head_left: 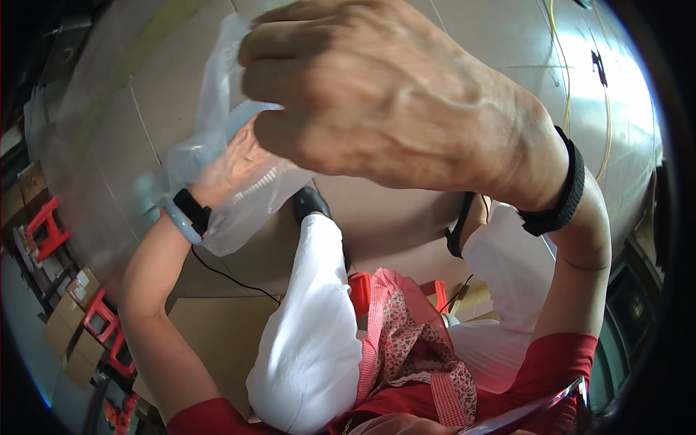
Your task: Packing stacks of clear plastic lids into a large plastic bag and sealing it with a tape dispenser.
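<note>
Large and close at the top of the view, my right hand [370, 94] has its fingers curled closed against a translucent plastic bag [246, 217]. The bag drapes around my left hand [243, 161], which shows through the film. Its fingers are hidden behind the right hand. A pale blue curved piece [250, 110] lies by the left hand, partly covered; its kind I cannot make out. Along the bag below the palm runs a row of small white ridges [264, 177]. My left wrist bears a dark strap and a pale bangle, my right wrist a black band.
Under the hands are the tiled floor [370, 210] and my legs in white trousers [304, 326], with a patterned apron [413, 333] between them. Red stools [101, 319] and cardboard boxes [61, 333] stand at left. Yellow cables [565, 80] cross the upper right. Brown cardboard [210, 333] lies by my left leg.
</note>
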Tool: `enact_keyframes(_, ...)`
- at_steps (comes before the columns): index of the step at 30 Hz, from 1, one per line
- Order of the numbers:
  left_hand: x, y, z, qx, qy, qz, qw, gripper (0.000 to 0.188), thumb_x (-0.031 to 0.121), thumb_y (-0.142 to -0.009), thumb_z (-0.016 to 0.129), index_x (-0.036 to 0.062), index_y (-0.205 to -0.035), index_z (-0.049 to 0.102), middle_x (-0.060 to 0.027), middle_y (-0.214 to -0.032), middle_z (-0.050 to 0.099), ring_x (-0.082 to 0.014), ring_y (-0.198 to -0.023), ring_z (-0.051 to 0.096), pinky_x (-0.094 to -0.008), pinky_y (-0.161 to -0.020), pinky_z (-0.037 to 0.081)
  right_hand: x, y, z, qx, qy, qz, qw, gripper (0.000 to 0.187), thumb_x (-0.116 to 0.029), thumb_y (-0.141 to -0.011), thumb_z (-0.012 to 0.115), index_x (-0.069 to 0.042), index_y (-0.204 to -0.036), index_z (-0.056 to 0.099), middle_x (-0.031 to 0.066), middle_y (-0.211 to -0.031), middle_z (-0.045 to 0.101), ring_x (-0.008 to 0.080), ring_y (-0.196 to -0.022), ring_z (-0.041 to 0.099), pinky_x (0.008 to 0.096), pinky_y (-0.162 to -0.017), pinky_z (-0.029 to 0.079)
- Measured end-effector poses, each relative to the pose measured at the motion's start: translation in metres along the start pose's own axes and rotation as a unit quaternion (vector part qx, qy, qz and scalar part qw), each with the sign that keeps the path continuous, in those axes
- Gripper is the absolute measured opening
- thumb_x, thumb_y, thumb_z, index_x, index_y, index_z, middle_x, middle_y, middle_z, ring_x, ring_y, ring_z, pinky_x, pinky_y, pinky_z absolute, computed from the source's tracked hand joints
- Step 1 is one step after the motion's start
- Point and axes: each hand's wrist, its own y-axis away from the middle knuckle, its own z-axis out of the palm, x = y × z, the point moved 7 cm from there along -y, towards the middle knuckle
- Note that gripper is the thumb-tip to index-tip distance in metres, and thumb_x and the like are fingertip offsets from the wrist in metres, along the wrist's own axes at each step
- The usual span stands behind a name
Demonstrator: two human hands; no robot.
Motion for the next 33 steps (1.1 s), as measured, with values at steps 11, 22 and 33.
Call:
enact_keyframes(11,0.011,-0.019,0.014,0.091,-0.083,-0.020,0.992,0.018,0.014,-0.075,0.060,0.0075,-0.092,0.059,-0.0062,-0.108,0.055,-0.0188,-0.109,0.052,-0.0299,-0.079,0.048,-0.005,-0.013,0.010,-0.203,0.038,0.016,0.978,0.022,-0.016,-0.065,0.067,-0.004,-0.083,0.066,0.0106,-0.100,0.066,0.0302,-0.105,0.063,0.0441,-0.093,0.052)
enact_keyframes(22,0.011,-0.036,0.054,-0.110,-0.054,-0.049,0.991,0.024,0.016,-0.083,0.057,0.0088,-0.104,0.063,-0.0078,-0.131,0.050,-0.0219,-0.123,0.043,-0.0375,-0.094,0.040,-0.006,-0.001,0.006,-0.238,0.044,0.064,0.968,0.020,-0.009,-0.065,0.068,-0.004,-0.084,0.065,0.0107,-0.101,0.066,0.0293,-0.107,0.062,0.0464,-0.097,0.051)
enact_keyframes(33,0.012,-0.033,0.050,-0.072,-0.040,-0.066,0.994,0.048,0.036,-0.086,0.060,0.0130,-0.128,0.054,-0.0064,-0.145,0.040,-0.0243,-0.134,0.033,-0.0452,-0.108,0.030,-0.006,-0.003,0.009,-0.238,0.036,0.077,0.967,0.021,-0.008,-0.064,0.069,-0.004,-0.085,0.066,0.0101,-0.098,0.066,0.0283,-0.104,0.063,0.0461,-0.094,0.051)
